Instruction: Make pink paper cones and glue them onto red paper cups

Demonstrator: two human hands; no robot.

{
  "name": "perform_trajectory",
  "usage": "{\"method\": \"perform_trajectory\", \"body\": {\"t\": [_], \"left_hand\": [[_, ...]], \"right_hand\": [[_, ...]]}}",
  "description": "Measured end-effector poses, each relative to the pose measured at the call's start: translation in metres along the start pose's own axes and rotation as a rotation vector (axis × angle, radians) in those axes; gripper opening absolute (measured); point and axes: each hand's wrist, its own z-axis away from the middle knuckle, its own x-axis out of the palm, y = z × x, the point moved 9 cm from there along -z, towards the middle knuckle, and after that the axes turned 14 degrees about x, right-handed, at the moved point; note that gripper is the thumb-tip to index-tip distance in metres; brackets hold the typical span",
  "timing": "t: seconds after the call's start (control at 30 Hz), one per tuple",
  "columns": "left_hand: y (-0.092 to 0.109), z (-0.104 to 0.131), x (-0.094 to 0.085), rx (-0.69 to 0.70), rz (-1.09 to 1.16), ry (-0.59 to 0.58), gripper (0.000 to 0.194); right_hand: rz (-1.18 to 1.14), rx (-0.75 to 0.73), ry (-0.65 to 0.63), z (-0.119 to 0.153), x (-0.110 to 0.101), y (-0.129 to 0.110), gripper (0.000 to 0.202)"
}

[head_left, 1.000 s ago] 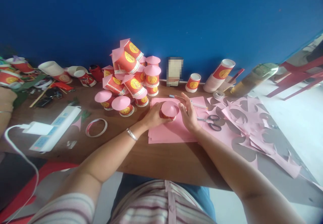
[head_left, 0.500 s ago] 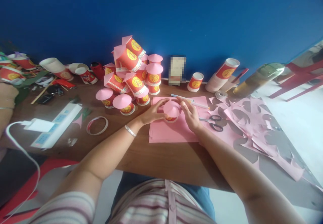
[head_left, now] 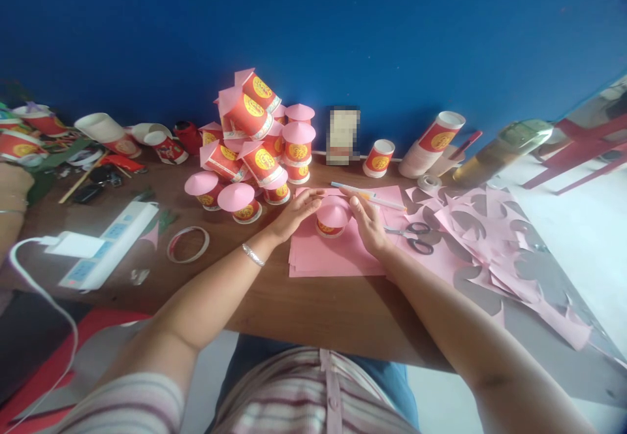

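A red paper cup with a yellow emblem stands upside down under a pink paper cone. It rests on a stack of pink paper sheets. My left hand is open at the cone's left side, thumb and fingers stretched out just clear of it. On the right, my right hand is open too, its thumb at the cone's edge; whether it touches, I cannot tell. Behind that hand lie two pens, and beside my right wrist are scissors.
Cone-topped cups are piled at the back left. Pink paper offcuts spread over the right side. Along the wall stand a lone cup, a cup stack and a bottle. A power strip and tape ring lie left.
My left thumb and fingers have come away from the cup and cone, showing more of the cup's front. My right hand stays nearly in place.
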Motion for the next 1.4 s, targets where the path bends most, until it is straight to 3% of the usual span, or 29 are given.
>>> {"method": "perform_trajectory", "body": {"t": [0.27, 0.5, 0.6, 0.73, 0.87, 0.97, 1.1, 1.4], "left_hand": [[-0.017, -0.003, -0.01, -0.012, 0.081, 0.049, 0.045], [0.009, -0.001, 0.015, 0.164, -0.244, -0.287, 0.066], [0.019, 0.002, 0.028, 0.189, -0.348, -0.349, 0.069], [0.02, 0.0, 0.031, 0.161, -0.353, -0.239, 0.064], [0.015, -0.002, 0.012, 0.2, -0.277, 0.014, 0.067], [0.009, -0.001, 0.002, 0.208, -0.24, 0.116, 0.066], [0.008, 0.0, 0.002, 0.183, -0.192, 0.128, 0.073], [0.024, 0.003, 0.009, 0.249, -0.46, 0.074, 0.075]], "right_hand": [[-0.177, 0.083, 0.019, -0.014, -0.002, 0.024, 0.047], [-0.067, 0.078, 0.095, -0.021, -0.007, 0.033, 0.043], [0.003, 0.033, 0.085, -0.019, -0.005, 0.029, 0.043], [0.076, -0.036, 0.075, -0.017, -0.002, 0.026, 0.044], [0.078, -0.029, 0.019, -0.017, 0.005, 0.029, 0.047], [0.061, -0.01, -0.102, -0.012, 0.017, 0.028, 0.057], [0.081, -0.004, -0.234, 0.0, 0.031, 0.02, 0.076], [0.084, 0.035, -0.264, 0.007, 0.038, 0.009, 0.084]]}}
